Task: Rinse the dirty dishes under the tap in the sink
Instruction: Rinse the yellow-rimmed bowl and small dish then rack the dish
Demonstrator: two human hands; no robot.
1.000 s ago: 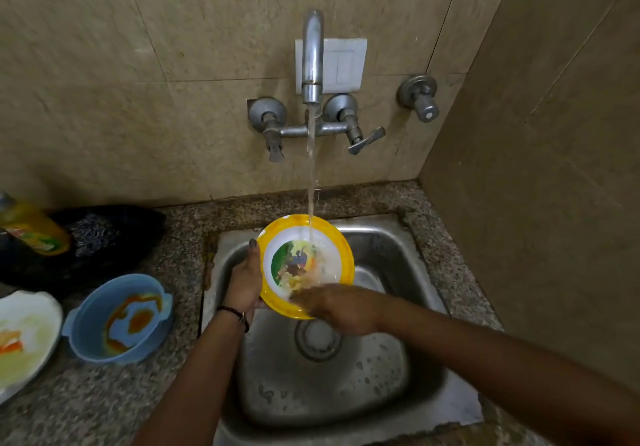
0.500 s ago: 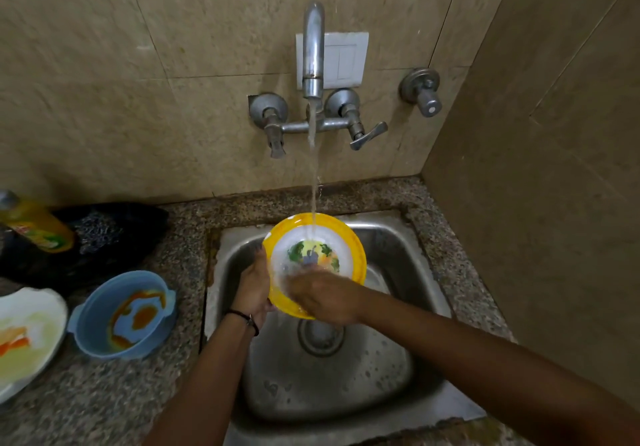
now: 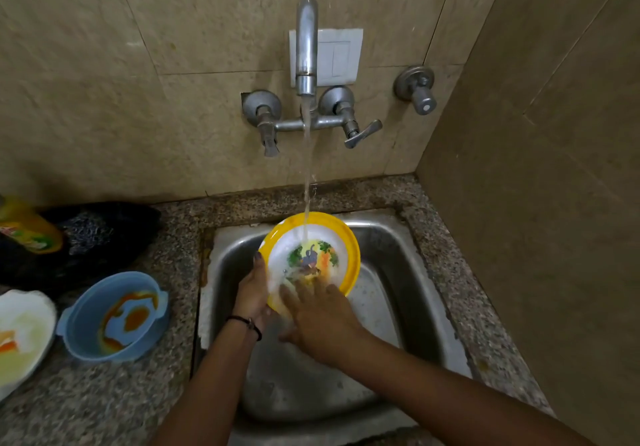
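Your left hand [image 3: 254,293] is gripping the left edge of the yellow plate [image 3: 353,258], with the thumb on the front and the fingers hidden behind. Your right hand [image 3: 322,317] is lying flat, fingers straight and spread, pressing on the plate's lower face. You are holding the plate tilted over the steel sink [image 3: 412,272], right under the tap [image 3: 307,47]. Water [image 3: 307,168] is falling onto its white middle, which is showing a green, orange and dark picture.

On the counter [image 3: 104,404] left of the sink, a blue bowl [image 3: 86,324] with orange stains is sitting beside a dirty white dish [image 3: 24,324]. A yellow bottle [image 3: 31,227] is sitting farther back, and its label is too blurry to read. A thin black band [image 3: 242,319] is circling your left wrist.
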